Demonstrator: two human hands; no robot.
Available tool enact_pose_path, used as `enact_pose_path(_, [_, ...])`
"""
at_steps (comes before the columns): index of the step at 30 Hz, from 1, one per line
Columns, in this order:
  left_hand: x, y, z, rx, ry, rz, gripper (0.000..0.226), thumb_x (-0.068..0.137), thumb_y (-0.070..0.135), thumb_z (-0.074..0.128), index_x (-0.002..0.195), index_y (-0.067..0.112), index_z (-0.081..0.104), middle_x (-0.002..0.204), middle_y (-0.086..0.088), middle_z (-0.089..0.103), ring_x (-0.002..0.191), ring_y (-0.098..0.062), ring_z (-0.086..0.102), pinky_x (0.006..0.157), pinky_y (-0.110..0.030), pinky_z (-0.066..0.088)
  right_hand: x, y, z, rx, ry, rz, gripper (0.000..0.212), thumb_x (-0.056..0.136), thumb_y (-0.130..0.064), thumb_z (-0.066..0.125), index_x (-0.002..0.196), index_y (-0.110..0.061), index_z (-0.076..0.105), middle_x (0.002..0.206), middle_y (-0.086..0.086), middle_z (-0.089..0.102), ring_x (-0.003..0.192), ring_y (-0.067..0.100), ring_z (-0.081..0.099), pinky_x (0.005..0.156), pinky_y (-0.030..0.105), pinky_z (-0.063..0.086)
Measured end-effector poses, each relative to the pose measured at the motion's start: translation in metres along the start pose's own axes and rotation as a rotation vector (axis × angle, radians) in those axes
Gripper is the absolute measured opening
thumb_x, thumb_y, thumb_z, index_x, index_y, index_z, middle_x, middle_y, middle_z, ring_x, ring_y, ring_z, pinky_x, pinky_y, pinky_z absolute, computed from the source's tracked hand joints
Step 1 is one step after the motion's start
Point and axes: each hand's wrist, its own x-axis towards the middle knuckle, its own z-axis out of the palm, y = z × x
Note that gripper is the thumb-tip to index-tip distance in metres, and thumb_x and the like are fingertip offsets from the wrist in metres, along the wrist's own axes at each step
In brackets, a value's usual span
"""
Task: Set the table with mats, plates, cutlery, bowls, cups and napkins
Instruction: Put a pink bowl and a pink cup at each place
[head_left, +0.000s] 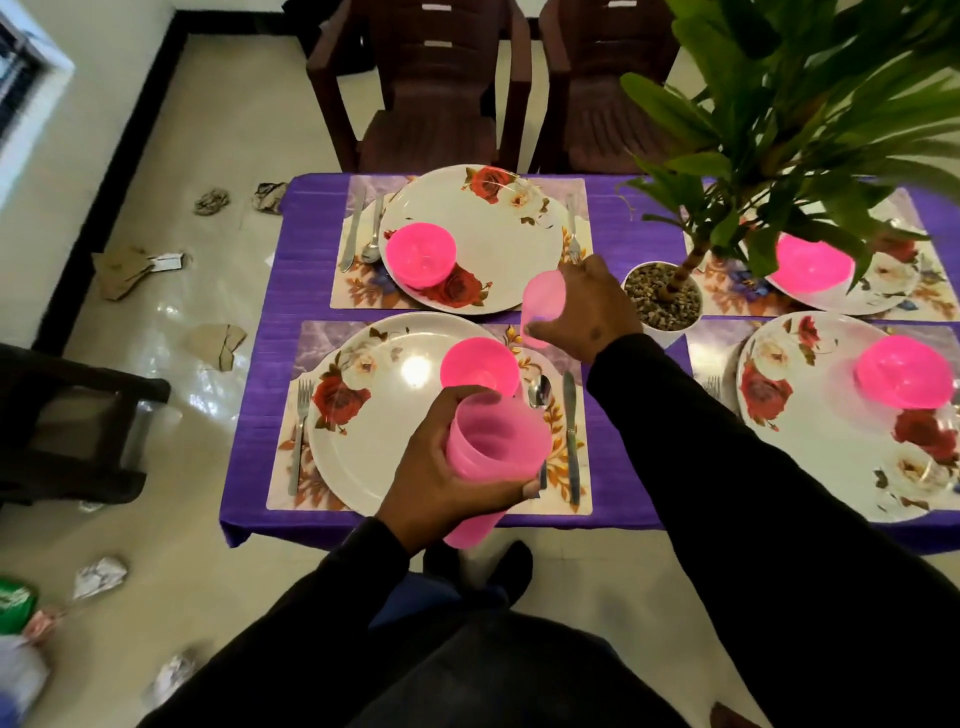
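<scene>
The job in hand looked like the cups step. One pink cup (543, 306) was up in the air, tipped on its side, just past the far right corner of the near mat (576, 488), between that mat and the far mat (358, 291). The right hand (587, 312) had it: the fingers and thumb were curled round the cup, so that grip was closed on it. The left hand (447, 483) was over the near edge of the near mat, and its fingers were curled tight round a stack of pink cups (493, 447), held up off the tabletop (301, 291). On the near mat sat a flowered plate (374, 431) with a pink bowl (480, 366) on it, a fork (300, 431) to the left of the plate and a spoon (540, 389) and knife (570, 441) to the right. I think the next move was to turn the single cup upright and set it down on a bare bit near a corner of a mat, without bumping the cutlery. I could not tell which place it was meant for. Beyond the near mat's right side stood a potted plant (662, 306), close to the right hand. No cups stood on the tabletop yet, and I saw no napkins.
</scene>
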Motion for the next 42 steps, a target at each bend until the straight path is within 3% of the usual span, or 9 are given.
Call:
enact_pose_path(8, [0.008,0.004,0.002,0.008,0.026,0.038,0.092,0.054,0.047,0.090,0.132,0.015,0.053,0.123,0.016,0.062,0.117,-0.015,0.061,0.095,-0.037,0.055,0.005,0.002,0.020,-0.010,-0.059,0.074,0.084,0.070,-0.056,0.080,0.130,-0.006,0.050,0.131,0.017,0.044,0.116,0.038,0.051,0.098,0.043,0.046])
enact_pose_path(15, [0.011,0.005,0.001,0.009,0.043,0.040,0.091,0.055,0.044,0.092,0.133,0.018,0.053,0.123,0.016,0.062,0.118,-0.013,0.060,0.095,-0.032,0.055,0.006,0.001,0.020,-0.019,-0.072,0.095,0.083,0.070,-0.056,0.079,0.130,-0.008,0.051,0.130,0.017,0.044,0.114,0.038,0.053,0.096,0.043,0.047])
enact_pose_path(24, [0.013,0.003,0.003,0.006,0.041,0.038,0.089,0.057,0.032,0.094,0.134,0.016,0.052,0.126,0.009,0.062,0.118,-0.013,0.060,0.096,-0.034,0.056,0.003,0.001,0.016,-0.073,-0.091,0.103,0.089,0.071,-0.065,0.075,0.133,-0.009,0.047,0.134,0.018,0.042,0.124,0.039,0.043,0.097,0.045,0.044])
enact_pose_path(29, [0.016,0.005,0.005,-0.019,0.047,0.061,0.087,0.054,0.042,0.094,0.130,0.027,0.054,0.120,0.019,0.061,0.115,-0.009,0.061,0.089,-0.020,0.054,-0.010,-0.017,-0.008,-0.129,0.033,0.010,0.068,0.082,-0.061,0.064,0.128,-0.011,0.053,0.132,0.018,0.048,0.123,0.037,0.045,0.091,0.046,0.048])
enact_pose_path(32, [0.020,0.008,0.008,-0.018,0.059,0.057,0.086,0.054,0.044,0.094,0.129,0.030,0.053,0.123,0.015,0.061,0.113,-0.004,0.060,0.085,-0.014,0.052,-0.027,-0.035,-0.033,0.019,0.065,-0.066,0.055,0.085,-0.060,0.062,0.117,-0.015,0.064,0.115,0.008,0.064,0.109,0.027,0.059,0.086,0.039,0.052])
enact_pose_path(34, [0.025,0.007,0.011,-0.004,0.056,0.049,0.087,0.054,0.048,0.093,0.130,0.033,0.053,0.123,0.013,0.062,0.111,-0.003,0.061,0.086,-0.015,0.054,-0.043,-0.043,-0.051,0.171,-0.051,-0.065,0.054,0.082,-0.066,0.064,0.092,-0.013,0.071,0.089,0.002,0.070,0.086,0.020,0.066,0.071,0.031,0.051])
enact_pose_path(36, [0.032,0.004,0.017,0.000,0.036,0.018,0.085,0.056,0.042,0.096,0.128,0.039,0.050,0.119,0.019,0.062,0.108,0.006,0.059,0.084,-0.012,0.053,-0.059,-0.046,-0.066,0.224,-0.250,-0.050,0.068,0.076,-0.073,0.063,0.080,-0.006,0.073,0.075,0.010,0.072,0.073,0.025,0.067,0.060,0.030,0.048])
enact_pose_path(39, [0.043,-0.002,0.033,-0.015,-0.016,-0.009,0.080,0.064,0.023,0.095,0.129,0.033,0.051,0.113,0.025,0.057,0.102,0.021,0.053,0.076,-0.001,0.046,-0.081,-0.041,-0.069,0.104,-0.363,-0.023,0.085,0.068,-0.083,0.059,0.097,-0.004,0.072,0.092,0.015,0.072,0.081,0.031,0.067,0.073,0.041,0.057])
enact_pose_path(42, [0.051,0.002,0.058,-0.019,-0.077,-0.017,0.074,0.064,0.012,0.095,0.127,0.020,0.055,0.106,0.024,0.061,0.096,0.022,0.056,0.074,0.001,0.042,-0.096,-0.023,-0.065,-0.020,-0.307,0.021,0.083,0.065,-0.085,0.061,0.106,-0.014,0.062,0.097,0.002,0.065,0.085,0.021,0.061,0.078,0.038,0.054])
